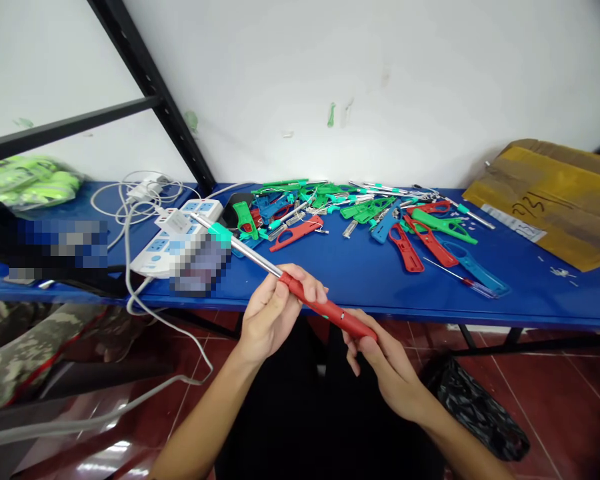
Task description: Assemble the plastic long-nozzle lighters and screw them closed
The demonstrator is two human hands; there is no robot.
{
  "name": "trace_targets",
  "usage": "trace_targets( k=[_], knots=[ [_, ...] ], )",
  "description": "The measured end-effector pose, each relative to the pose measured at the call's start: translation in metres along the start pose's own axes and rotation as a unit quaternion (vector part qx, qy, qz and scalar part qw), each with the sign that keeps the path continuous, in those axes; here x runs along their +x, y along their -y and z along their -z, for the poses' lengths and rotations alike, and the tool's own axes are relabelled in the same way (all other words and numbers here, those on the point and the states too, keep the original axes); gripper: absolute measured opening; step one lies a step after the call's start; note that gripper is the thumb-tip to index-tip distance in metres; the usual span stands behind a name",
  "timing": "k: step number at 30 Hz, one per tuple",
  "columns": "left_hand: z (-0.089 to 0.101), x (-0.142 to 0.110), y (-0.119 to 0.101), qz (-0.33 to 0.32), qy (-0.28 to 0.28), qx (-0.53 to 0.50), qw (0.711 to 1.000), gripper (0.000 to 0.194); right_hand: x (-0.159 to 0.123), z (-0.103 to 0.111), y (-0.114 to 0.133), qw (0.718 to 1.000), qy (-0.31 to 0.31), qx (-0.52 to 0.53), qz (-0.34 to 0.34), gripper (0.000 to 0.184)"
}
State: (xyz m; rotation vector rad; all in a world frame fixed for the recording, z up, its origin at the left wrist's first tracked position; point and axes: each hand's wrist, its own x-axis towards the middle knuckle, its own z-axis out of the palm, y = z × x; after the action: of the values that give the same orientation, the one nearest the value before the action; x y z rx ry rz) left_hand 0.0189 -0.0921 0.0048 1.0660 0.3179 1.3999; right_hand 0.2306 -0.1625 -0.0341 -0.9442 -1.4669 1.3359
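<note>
A long-necked lighter (333, 312) with a red handle and a metal tube is held slantwise in front of the table edge. My left hand (273, 313) is closed round the front of the handle, where the tube begins. At the rear end, my right hand (387, 363) grips the handle between thumb and fingers. A green piece (220, 234) sits on the tube near its tip. Behind the lighter, loose red, green and blue handle shells (300, 233) lie heaped with metal tubes. A screwdriver (473, 283) rests at the right of the heap.
On the blue table (340, 280), a white power strip (155, 250) with tangled cables stands at left. A taped cardboard box (555, 200) is at right. A black metal post (155, 93) rises behind. A dark bag (480, 407) lies on the floor.
</note>
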Motion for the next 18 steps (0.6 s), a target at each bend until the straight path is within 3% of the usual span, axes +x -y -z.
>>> trace_targets(
  k=[6,12,18],
  knots=[
    [0.002,-0.003,0.002,-0.025,0.018,0.028,0.999,0.021,0.003,-0.002,0.005,0.999,-0.036,0.030,0.014,0.040],
    [-0.006,-0.002,0.005,0.006,0.011,0.008,1.000,0.020,-0.003,0.000,0.007,0.978,-0.138,-0.136,0.079,0.036],
    [-0.015,0.001,0.004,0.033,-0.035,-0.019,0.999,0.024,-0.004,-0.002,-0.001,0.983,-0.065,-0.155,0.069,0.043]
  ],
)
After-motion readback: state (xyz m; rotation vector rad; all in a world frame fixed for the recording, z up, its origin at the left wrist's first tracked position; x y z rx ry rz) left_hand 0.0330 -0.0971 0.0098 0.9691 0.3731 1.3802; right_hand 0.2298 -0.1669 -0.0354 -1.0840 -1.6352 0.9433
